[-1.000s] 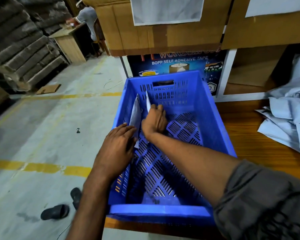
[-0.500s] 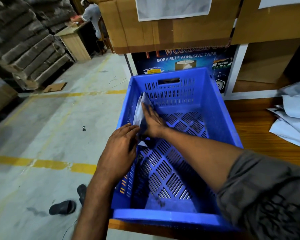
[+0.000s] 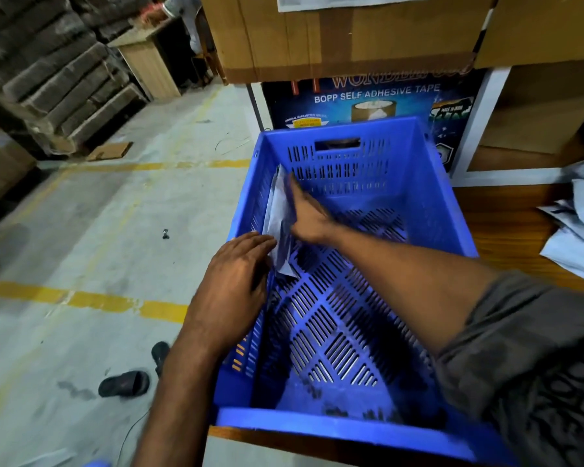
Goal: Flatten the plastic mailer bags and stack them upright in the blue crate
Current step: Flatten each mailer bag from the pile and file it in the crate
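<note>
Mailer bags (image 3: 277,217) stand between crate (image 3: 432,197) wall and flat right fingers (image 3: 295,193).

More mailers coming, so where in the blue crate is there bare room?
In the blue crate, the floor is bare from the upright mailers to the right wall. Crowded at the left wall, where the left hand and right hand touch them.

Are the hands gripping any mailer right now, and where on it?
Nothing is gripped. The right hand presses flat on the mailer bags, pinning them against the left wall of the blue crate; the left hand touches their near edge with straight fingers.
</note>
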`<state>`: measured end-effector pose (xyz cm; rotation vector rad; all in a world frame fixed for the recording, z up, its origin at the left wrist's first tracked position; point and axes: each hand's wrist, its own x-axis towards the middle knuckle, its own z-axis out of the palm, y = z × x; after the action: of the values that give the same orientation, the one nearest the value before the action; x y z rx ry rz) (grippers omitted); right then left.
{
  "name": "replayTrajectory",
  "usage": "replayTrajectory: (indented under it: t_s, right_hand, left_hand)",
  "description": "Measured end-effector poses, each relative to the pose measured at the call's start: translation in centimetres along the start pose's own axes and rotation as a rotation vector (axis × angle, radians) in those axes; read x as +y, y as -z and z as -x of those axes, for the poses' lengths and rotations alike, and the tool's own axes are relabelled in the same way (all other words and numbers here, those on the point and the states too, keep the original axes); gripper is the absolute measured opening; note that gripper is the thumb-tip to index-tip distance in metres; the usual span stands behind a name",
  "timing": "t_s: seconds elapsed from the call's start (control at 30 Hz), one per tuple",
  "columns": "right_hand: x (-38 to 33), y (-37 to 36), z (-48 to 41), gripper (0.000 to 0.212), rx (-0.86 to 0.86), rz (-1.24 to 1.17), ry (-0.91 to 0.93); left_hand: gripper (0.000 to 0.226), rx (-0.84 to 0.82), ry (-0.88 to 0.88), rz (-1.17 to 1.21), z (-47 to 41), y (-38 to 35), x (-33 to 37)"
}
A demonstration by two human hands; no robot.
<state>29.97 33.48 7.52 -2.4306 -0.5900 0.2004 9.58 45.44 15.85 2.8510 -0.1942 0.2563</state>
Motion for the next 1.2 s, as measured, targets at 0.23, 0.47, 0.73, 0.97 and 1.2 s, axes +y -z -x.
replayTrajectory:
  t_s: [0.23, 0.47, 0.73, 0.97, 1.2]
  right_hand:
    - [-3.5, -4.4, -0.7, 0.076, 0.258, -0.721, -0.295]
    - [-3.1, -7.6, 0.1, 0.067, 0.343, -0.501, -0.258]
    - [-2.8, -7.4, -1.9, 0.072, 0.298, -0.435, -0.21]
    - [-1.8, -4.5, -1.4, 0.067, 0.355, -0.48, -0.178]
    - [-1.7, -3.1, -1.1, 0.054, 0.224, -0.324, -0.091]
  left_hand:
    - [0.048, 0.006, -0.002, 0.008, 0.1, 0.2, 0.1]
    - [0.05, 0.032, -0.006, 0.031, 0.1, 0.3, 0.2]
    - [0.05, 0.009, -0.013, 0.013, 0.1, 0.3, 0.1]
    - [0.05, 0.025, 0.0, 0.013, 0.1, 0.4, 0.3]
    - [0.051, 0.026, 0.006, 0.025, 0.1, 0.5, 0.4]
